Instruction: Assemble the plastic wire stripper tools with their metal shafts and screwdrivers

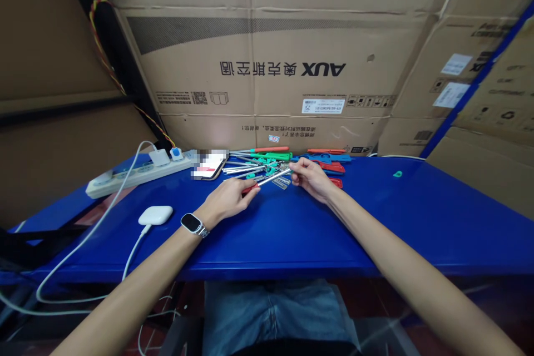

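My left hand [228, 198], with a watch on its wrist, grips the red handle end of a screwdriver [270, 178] over the blue table [292, 228]. My right hand [309, 176] pinches the metal tip end of that same screwdriver. Just behind both hands lies a pile of screwdrivers [267, 160] with red, green and blue handles. More red and blue handles [329, 160] lie to the right of the pile.
A phone [209, 164] lies left of the pile. A white power strip [137, 173] with plugs sits at the far left, and a white earbud case [155, 214] on a cable nearer me. A small green piece [397, 174] lies right. Cardboard boxes [275, 67] wall the back.
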`<action>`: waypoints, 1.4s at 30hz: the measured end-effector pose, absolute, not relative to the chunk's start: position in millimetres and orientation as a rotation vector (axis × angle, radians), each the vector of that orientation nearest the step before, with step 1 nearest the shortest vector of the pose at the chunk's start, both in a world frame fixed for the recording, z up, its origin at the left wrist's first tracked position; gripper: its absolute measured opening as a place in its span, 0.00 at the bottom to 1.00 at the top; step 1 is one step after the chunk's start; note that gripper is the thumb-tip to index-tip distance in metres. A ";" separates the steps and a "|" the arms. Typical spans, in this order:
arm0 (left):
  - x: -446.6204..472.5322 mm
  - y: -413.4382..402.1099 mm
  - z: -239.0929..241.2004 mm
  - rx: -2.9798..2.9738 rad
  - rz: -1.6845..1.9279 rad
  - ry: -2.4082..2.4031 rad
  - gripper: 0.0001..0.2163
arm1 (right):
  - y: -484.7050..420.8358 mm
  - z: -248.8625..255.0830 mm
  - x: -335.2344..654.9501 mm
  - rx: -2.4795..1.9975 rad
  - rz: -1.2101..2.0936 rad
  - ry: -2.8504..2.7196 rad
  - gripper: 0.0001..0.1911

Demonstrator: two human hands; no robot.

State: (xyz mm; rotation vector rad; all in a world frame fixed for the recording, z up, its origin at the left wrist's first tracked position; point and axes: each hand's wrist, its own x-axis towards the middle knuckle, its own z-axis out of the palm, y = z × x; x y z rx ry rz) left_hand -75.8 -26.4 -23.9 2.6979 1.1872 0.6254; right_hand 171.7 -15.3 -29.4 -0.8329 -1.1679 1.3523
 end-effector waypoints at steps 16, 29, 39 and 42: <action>-77.4 -26.3 -22.5 2.823 0.735 1.202 0.16 | -12.6 -24.5 172.6 -1.079 0.684 -1.500 0.32; -74.5 -27.3 -25.6 2.784 0.740 1.097 0.17 | -16.9 -31.9 167.6 -0.890 1.067 -1.522 0.31; -69.8 -25.1 -26.0 2.715 0.745 1.228 0.16 | -20.2 -33.2 148.7 -0.902 1.208 -1.374 0.29; -69.6 -22.9 -29.7 2.635 0.746 1.264 0.14 | -24.3 -37.6 143.2 -0.919 1.197 -1.435 0.27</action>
